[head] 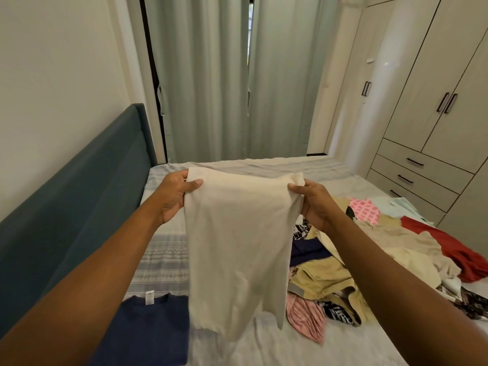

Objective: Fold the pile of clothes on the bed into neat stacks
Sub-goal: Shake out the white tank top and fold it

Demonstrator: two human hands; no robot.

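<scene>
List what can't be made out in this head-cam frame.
All in the head view:
Cream garment: type unclear, since it hangs bunched and shows no sleeves or legs.
Left hand and right hand: the fingers behind the cloth are hidden by it.
Pile of clothes: partly covered by the right forearm and the garment.
Navy shirt: cut off by the bottom edge and the left forearm.

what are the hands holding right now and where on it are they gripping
Both hands hold up a cream garment. The left hand pinches its top left corner, the right hand its top right corner; the rest hangs above the bed.
</scene>
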